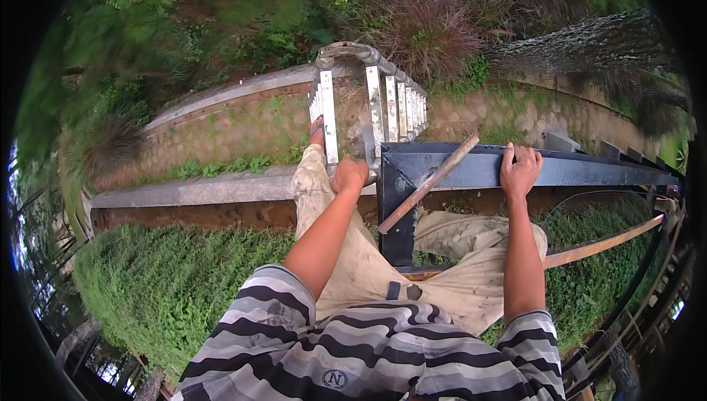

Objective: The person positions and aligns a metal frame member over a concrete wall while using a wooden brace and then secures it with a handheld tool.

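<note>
My left hand (350,175) is closed at the near end of a metal ladder (329,117), beside its rail; the fingers curl away from view. The ladder has pale, paint-spotted rungs and a rounded grey end. My right hand (521,169) grips a black metal beam (456,169), its fingers hooked over the far edge. This beam meets a shorter black piece (398,243) at a corner, with a diagonal seam. A rusty, flat metal bar (431,184) lies slantwise across that corner, touched by neither hand.
My legs straddle the black frame, one foot (317,132) against the ladder. Below runs a concrete ledge (199,189) beside a stone-patterned strip of ground. Leafy ground cover (169,276) grows at left, a reddish grass clump (423,25) and a tree trunk (582,44) beyond. A rusty beam (604,243) curves at right.
</note>
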`<state>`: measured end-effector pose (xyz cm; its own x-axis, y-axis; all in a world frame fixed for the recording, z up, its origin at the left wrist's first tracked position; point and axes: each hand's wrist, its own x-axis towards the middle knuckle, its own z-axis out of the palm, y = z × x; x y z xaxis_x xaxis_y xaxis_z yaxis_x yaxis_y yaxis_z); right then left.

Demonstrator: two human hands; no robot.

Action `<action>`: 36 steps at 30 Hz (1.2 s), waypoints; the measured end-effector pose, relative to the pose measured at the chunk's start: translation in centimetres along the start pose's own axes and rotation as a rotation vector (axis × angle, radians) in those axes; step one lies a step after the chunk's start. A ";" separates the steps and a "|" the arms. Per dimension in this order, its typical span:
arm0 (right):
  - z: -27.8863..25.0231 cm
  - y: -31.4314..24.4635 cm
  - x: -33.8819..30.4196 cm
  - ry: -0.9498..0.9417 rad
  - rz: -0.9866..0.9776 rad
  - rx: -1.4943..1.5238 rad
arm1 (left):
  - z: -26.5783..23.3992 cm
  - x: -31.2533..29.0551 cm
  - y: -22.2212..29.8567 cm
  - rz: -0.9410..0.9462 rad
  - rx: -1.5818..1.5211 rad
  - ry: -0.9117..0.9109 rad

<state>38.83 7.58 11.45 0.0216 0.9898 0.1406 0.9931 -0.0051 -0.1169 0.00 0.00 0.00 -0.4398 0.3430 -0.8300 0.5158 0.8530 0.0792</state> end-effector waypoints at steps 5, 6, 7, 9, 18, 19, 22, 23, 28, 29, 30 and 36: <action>0.2 -0.6 0.0 0.033 -0.009 0.039 | 2.7 2.6 -3.2 0.268 0.344 0.358; 0.2 -0.7 0.2 0.021 -0.014 0.030 | 3.9 2.8 -3.5 0.365 0.338 0.349; 0.0 -0.6 0.3 0.010 -0.009 0.016 | 3.7 2.0 -2.6 0.340 0.338 0.241; -0.2 -0.8 0.5 -0.001 -0.012 0.003 | 2.5 0.7 -1.4 0.272 0.342 0.038; -0.3 0.2 -0.6 -0.012 0.065 -0.003 | 3.7 2.3 -1.9 0.360 0.257 0.053; -0.4 0.1 -0.5 -0.016 0.061 -0.006 | 4.0 2.9 -1.9 0.355 0.196 0.077; -0.4 -2.8 1.8 -0.006 -0.035 0.064 | 3.1 10.9 -5.1 0.194 -0.645 0.066; -0.3 -2.5 1.5 -0.004 -0.032 0.066 | 1.5 9.8 -2.7 0.298 -0.564 0.168; -0.4 -0.3 -2.1 -0.024 0.174 0.057 | -6.7 -8.4 10.3 0.855 -0.286 0.363; -0.7 -1.1 -2.4 0.024 0.199 0.105 | -6.6 -10.1 11.2 1.010 -0.170 0.350; -1.1 -2.3 -3.4 0.059 0.231 0.154 | -5.5 -11.7 11.2 1.119 -0.066 0.334; -11.0 -7.0 -10.6 0.084 0.321 0.255 | -1.6 -16.1 12.6 1.136 0.437 0.221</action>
<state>32.91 -4.41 21.58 0.3456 0.9285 0.1362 0.8742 -0.2658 -0.4065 12.43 5.85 15.24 0.3250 0.8981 -0.2964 0.8692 -0.1601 0.4679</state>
